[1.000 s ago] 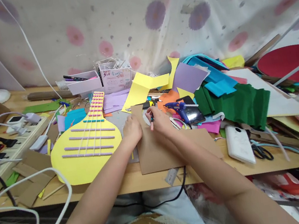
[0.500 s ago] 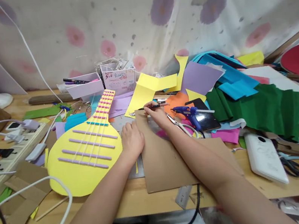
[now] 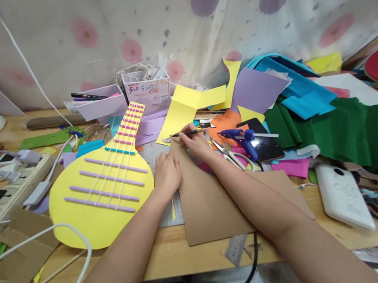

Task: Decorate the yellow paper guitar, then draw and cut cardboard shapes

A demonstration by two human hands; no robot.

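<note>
My left hand [image 3: 166, 174] lies closed, fingers curled, on the left edge of a brown cardboard sheet [image 3: 214, 205] at the table's front. My right hand [image 3: 193, 141] pinches a dark pen [image 3: 187, 133] that lies level over the cardboard's top edge, tip pointing left. A yellow paper guitar [image 3: 103, 194] with purple bars and white strings lies just left of my left hand. Scissors [image 3: 229, 154] and a blue glue gun [image 3: 242, 137] sit right of my right hand.
Coloured paper and green felt [image 3: 340, 133] pile up at the right, with a white device [image 3: 343, 195] near the front edge. White boxes [image 3: 146, 90] stand at the back. A power strip [image 3: 2, 192] and cables crowd the left. A flowered cloth hangs behind.
My right hand moved from the middle of the cardboard up to its top edge and turned the pen level. The left hand stayed put. The camera shifted slightly.
</note>
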